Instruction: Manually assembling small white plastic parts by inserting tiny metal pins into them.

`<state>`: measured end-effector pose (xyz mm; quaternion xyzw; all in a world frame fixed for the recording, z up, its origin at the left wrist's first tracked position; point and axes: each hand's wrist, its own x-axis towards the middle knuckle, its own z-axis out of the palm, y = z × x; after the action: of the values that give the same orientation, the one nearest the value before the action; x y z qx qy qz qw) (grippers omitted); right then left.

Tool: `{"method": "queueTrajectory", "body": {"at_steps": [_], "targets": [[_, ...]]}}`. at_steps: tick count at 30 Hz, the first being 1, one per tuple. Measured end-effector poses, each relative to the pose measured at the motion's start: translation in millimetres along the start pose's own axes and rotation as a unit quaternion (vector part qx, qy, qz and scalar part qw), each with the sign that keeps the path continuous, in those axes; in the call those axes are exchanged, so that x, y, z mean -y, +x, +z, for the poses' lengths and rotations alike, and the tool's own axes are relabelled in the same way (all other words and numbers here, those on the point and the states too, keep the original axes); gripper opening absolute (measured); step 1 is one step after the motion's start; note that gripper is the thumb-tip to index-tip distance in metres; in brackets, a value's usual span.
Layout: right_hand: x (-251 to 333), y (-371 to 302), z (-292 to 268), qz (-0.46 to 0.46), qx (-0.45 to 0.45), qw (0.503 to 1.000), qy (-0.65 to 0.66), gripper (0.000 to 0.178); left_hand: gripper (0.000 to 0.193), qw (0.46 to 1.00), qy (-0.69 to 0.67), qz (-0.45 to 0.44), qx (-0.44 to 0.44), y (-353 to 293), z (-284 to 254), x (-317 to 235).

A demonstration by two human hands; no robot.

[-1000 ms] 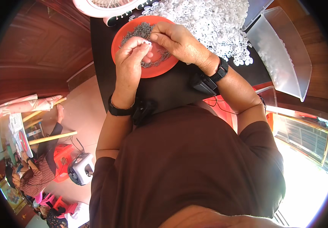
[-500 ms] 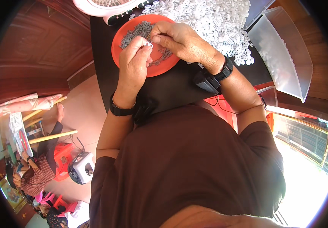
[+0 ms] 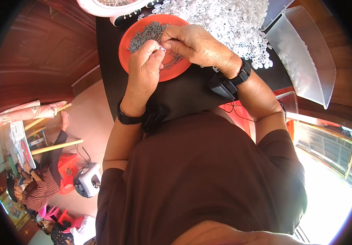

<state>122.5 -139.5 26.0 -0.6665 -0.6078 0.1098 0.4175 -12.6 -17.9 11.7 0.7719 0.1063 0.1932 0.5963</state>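
Over a red plastic plate, my left hand is closed, pinching a small white plastic piece with holes between thumb and forefinger. My right hand is closed close beside it, thumb and forefinger pressed together. What those right fingertips hold, if anything, is too small and covered to name. In the plate lies a heap of small grey screw-like pieces, partly hidden behind both hands. Beyond my right hand spreads a large pile of small white oval plastic pieces.
The plate and pile stand on a black tabletop. A translucent bin with white pieces leans at the right. A pink-rimmed fan is at the far left. Farther left, a person in stripes sits near a red stool.
Both hands stay over the plate, almost in place. The white piece at my left fingertips has shifted slightly to the right, and my left thumb has moved a little.
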Motion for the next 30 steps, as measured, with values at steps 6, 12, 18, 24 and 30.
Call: {"method": "queueTrajectory", "body": {"at_steps": [6,12,18,24,30], "targets": [[1,-2,-3,-0.017,0.009,1.000,-0.012,0.011,0.018,1.000,0.008,0.000,0.014,-2,4,-2],[3,-4,-6,-0.005,0.000,1.000,-0.012,0.011,0.017,0.999,0.023,-0.008,0.035,2,1,0],[16,-3,-32,0.053,-0.086,0.994,-0.038,0.018,0.017,0.994,-0.091,-0.049,0.016,5,-1,4],[-27,-24,-85,0.107,-0.133,0.954,-0.245,0.019,0.015,0.987,-0.147,-0.056,-0.005,5,-3,-6],[-69,-48,-74,0.132,-0.019,0.931,-0.339,0.020,0.016,0.988,-0.149,-0.034,-0.002,5,-2,-5]]}}
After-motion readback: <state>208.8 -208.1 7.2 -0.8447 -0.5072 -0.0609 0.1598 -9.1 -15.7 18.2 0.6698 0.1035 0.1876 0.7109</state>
